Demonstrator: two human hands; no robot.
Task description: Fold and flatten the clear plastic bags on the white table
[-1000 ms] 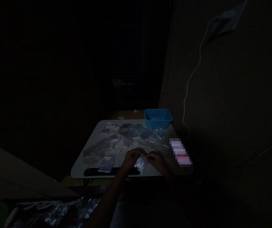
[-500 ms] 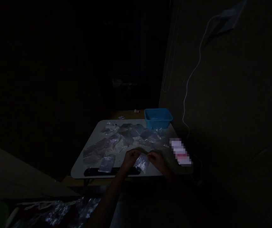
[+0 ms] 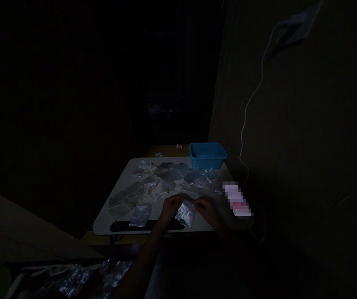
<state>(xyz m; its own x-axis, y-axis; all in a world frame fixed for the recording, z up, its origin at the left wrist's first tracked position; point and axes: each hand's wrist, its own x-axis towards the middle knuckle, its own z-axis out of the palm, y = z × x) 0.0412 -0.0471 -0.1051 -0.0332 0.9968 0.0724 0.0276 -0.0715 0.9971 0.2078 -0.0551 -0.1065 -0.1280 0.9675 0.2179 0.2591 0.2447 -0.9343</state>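
Observation:
Between my hands, above the front edge of the white table [image 3: 103,222], hangs a small clear plastic bag [image 3: 186,213]. My left hand [image 3: 172,206] pinches its upper left corner. The fingers of my right hand [image 3: 206,208] are closed on its upper right corner. To the left, another folded plastic bag [image 3: 140,215] lies flat, partly over the table's dark slot [image 3: 121,226]. Beyond my hands spreads a loose pile of crumpled clear plastic bags [image 3: 149,187]. The room is very dark, so fine detail at the fingertips is hard to make out.
A blue plastic basin [image 3: 208,161] stands at the table's back right corner. At the right edge lies a lit, blurred-out phone [image 3: 237,200]; a white cable [image 3: 245,112] runs down the wall nearby. More shiny plastic [image 3: 75,279] lies low at the left.
The small bag between my hands has turned slightly and its top edge now shows more plainly. Both hands stay in nearly the same place. The pile looks unchanged.

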